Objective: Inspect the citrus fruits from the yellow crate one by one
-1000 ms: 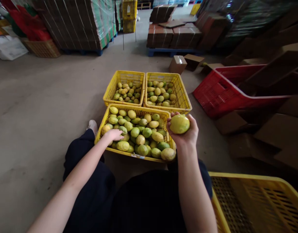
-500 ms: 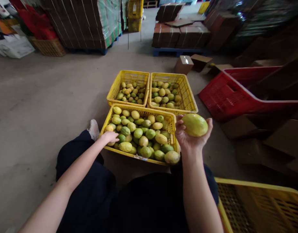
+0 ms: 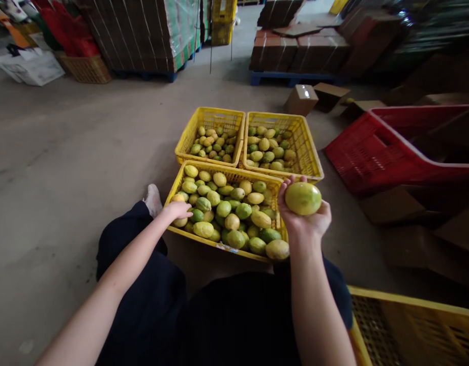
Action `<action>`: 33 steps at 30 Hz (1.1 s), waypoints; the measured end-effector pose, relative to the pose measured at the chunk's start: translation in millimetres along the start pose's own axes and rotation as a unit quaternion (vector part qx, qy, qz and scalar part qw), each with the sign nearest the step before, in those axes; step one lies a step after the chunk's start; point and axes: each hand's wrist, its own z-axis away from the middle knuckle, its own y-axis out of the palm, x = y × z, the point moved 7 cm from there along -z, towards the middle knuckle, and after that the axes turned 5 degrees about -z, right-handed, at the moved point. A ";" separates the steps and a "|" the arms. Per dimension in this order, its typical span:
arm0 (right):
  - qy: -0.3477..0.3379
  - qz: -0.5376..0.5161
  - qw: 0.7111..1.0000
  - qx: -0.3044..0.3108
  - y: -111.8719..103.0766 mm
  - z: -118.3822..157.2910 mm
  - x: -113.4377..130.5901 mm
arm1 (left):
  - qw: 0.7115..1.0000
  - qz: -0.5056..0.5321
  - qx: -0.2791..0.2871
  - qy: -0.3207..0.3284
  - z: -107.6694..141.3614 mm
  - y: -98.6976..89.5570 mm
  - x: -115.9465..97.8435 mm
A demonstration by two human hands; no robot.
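Right hand cups a yellow-green fruit palm-up, fingers curled around it, above the right corner of the near yellow crate. Left hand rests fingers-down on the piled fruit at that crate's left edge, loosely closed over one piece. Two more yellow crates of fruit sit just beyond, on the concrete floor

Two yellow crates stand side by side on the concrete floor: the left crate holds small fruit, the right crate somewhat larger ones. A red crate lies tilted to the right among flattened cardboard. Farther back, a small open box sits near a blue pallet of stacked cartons. A wicker basket stands far left.
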 end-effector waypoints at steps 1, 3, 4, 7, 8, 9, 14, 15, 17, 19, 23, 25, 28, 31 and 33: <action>0.003 -0.004 1.000 0.004 0.1 0.0 -0.6 | 1.000 -0.016 0.011 -0.007 -0.2 -0.4 -2.7; 0.010 -0.012 1.000 0.011 -0.5 -0.7 -1.8 | 0.999 -0.042 0.020 -0.008 -2.0 -3.3 -11.7; 0.012 -0.018 1.000 0.015 -1.2 -1.6 -2.4 | 0.999 -0.045 0.014 -0.001 -4.5 -6.7 -17.6; 0.027 -0.045 0.999 0.009 -7.2 -6.2 -4.8 | 0.999 -0.032 -0.015 0.011 -21.0 -20.3 -31.9; 0.037 -0.055 0.998 -0.002 -10.3 -7.9 -6.4 | 0.999 -0.030 -0.025 0.005 -29.9 -25.4 -34.2; 0.049 -0.061 0.997 -0.017 -13.7 -9.2 -8.3 | 0.999 -0.031 -0.036 -0.004 -40.2 -30.6 -35.8; 0.090 -0.054 0.990 -0.098 -20.6 -6.0 -15.1 | 0.992 -0.060 -0.087 -0.076 -100.3 -45.0 -44.0; 0.100 -0.052 0.988 -0.103 -18.5 -3.6 -16.4 | 0.989 -0.072 -0.092 -0.094 -110.9 -43.8 -46.7; 0.123 -0.050 0.986 -0.103 -12.6 1.9 -18.7 | 0.983 -0.091 -0.104 -0.124 -127.7 -39.1 -52.4; 0.138 -0.045 0.985 -0.097 -7.9 6.9 -18.5 | 0.978 -0.100 -0.117 -0.142 -138.3 -33.2 -57.0; 0.149 -0.026 0.985 -0.080 -6.1 12.2 -14.8 | 0.972 -0.107 -0.133 -0.162 -145.5 -26.0 -58.1; 0.154 -0.021 0.985 -0.079 -8.3 12.8 -15.5 | 0.970 -0.114 -0.135 -0.168 -146.6 -25.6 -56.9; 0.158 -0.013 0.983 -0.092 -12.7 12.4 -21.8 | 0.968 -0.113 -0.137 -0.180 -147.8 -25.9 -54.6; 0.154 0.009 0.983 -0.099 -15.1 10.9 -30.9 | 0.968 -0.106 -0.134 -0.185 -149.5 -24.5 -53.0; 0.151 0.023 0.984 -0.096 -15.8 9.5 -36.8 | 0.967 -0.123 -0.126 -0.185 -151.6 -23.4 -52.9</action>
